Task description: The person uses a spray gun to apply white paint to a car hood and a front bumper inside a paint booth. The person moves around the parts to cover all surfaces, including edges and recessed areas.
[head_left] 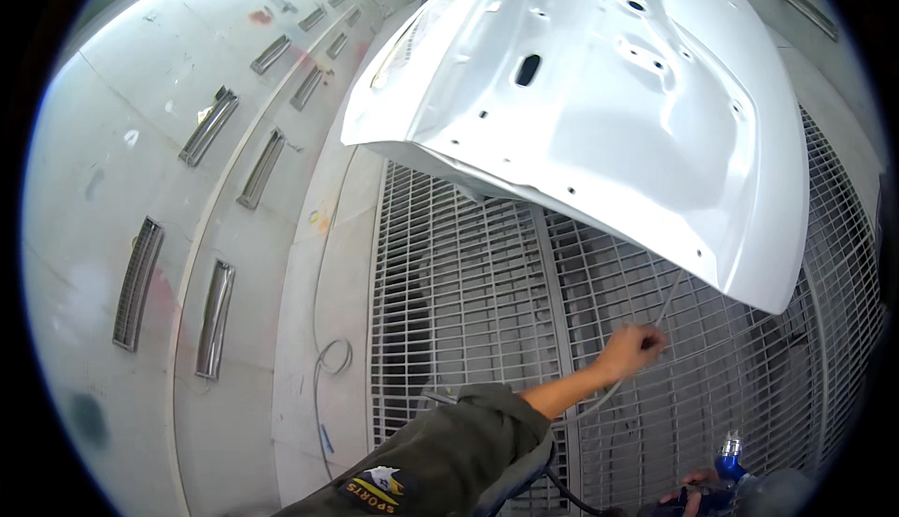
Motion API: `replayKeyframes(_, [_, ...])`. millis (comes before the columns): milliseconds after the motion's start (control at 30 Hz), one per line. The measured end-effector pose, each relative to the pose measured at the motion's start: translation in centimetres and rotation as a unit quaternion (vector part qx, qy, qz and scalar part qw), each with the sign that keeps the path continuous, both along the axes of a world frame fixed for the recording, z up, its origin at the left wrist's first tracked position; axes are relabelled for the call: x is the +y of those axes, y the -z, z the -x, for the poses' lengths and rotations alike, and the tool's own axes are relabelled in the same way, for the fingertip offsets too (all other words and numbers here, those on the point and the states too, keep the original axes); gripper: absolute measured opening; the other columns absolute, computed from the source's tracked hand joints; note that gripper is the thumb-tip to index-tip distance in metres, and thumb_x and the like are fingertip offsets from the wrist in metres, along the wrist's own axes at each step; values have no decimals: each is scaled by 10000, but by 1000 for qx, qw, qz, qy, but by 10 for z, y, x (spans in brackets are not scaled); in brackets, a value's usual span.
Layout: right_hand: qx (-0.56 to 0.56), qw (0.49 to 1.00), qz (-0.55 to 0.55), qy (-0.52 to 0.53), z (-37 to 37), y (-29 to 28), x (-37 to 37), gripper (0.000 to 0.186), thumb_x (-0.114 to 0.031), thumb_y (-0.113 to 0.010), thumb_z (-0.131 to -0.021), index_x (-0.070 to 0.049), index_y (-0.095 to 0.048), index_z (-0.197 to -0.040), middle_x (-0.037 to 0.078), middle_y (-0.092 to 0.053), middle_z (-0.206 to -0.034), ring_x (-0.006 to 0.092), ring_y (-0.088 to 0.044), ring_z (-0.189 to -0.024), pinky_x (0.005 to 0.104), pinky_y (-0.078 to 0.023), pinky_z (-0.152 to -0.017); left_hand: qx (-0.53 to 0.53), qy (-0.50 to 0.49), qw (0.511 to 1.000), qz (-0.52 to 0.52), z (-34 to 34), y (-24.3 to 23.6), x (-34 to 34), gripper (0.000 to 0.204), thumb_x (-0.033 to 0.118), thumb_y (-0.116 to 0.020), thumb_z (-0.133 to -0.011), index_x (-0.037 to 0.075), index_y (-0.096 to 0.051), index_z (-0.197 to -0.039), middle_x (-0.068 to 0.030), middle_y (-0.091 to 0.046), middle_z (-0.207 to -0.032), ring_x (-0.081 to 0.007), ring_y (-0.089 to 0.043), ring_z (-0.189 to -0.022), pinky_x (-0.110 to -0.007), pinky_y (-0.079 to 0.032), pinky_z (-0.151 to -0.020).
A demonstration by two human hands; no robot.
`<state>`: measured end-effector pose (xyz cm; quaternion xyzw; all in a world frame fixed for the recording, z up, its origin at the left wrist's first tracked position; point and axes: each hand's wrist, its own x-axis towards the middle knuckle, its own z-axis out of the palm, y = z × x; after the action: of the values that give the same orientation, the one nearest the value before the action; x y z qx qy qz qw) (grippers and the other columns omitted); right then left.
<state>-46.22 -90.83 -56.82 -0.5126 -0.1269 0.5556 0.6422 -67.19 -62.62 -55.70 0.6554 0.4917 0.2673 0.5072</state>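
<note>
My left hand (633, 351), at the end of a dark green sleeve, is closed around a thin grey hose (604, 403). The hose runs up from it toward the lower edge of a white car body panel (599, 124) and curves down behind the forearm. The panel is glossy, with several holes and pressed recesses, and the hand is below its near corner, apart from it. At the bottom right, my right hand (691, 493) is partly visible, closed on a blue spray gun (729, 461) with a silver metal end. Part of that hand is cut off by the picture's edge.
Metal floor grating (468, 302) extends under the panel. At the left, a pale wall (84, 180) carries several slotted metal fixtures (215, 318). A looped thin cable (333, 358) lies on the floor strip beside the grating.
</note>
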Motion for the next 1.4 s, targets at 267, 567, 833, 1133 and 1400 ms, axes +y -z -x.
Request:
replayKeyframes(267, [-77,996,37,-12,50,-112,44,261,-194,-460,-948,-23,-493,-1142,91,-542,-1048,143,-541,-832,217,-500,-521,147,126,979,65,88,-78,-144,173,124,-602,-828,54,-654,-978,-131,-657,-952,-330,-634,-890,-418,-517,-761])
replayKeyframes(567, [-90,988,-8,-126,160,-320,101,354,-293,-528,-899,-1,-486,-1095,112,-512,-984,153,-557,-813,241,-519,-521,139,355,917,115,137,-211,-233,572,61,-651,-689,129,-514,-1240,-91,-548,-1194,-314,-520,-1147,-440,-475,-858])
replayKeyframes(833, [-32,998,-39,33,176,-421,93,271,-262,-495,-942,-9,-491,-847,131,-487,-1052,192,-509,-945,236,-545,-450,128,451,866,176,204,-263,-258,452,126,-675,-711,181,-573,-1147,-68,-600,-1112,-305,-524,-1115,-483,-438,-890])
replayKeyframes(1133, [-27,964,68,254,184,-489,2,210,-181,-501,-929,-29,-623,-1007,91,-637,-917,200,-618,-830,333,-529,-711,416,445,788,83,358,-273,-282,219,253,-670,-714,118,-690,-886,-100,-677,-859,-302,-636,-927,-464,-491,-791])
replayKeyframes(1400, [-142,919,59,363,203,-617,-90,184,-123,-556,-912,32,-615,-992,124,-630,-943,224,-606,-865,336,-504,-787,427,345,836,15,464,-361,-296,195,243,-646,-751,62,-693,-809,-153,-673,-837,-338,-641,-842,-486,-505,-745])
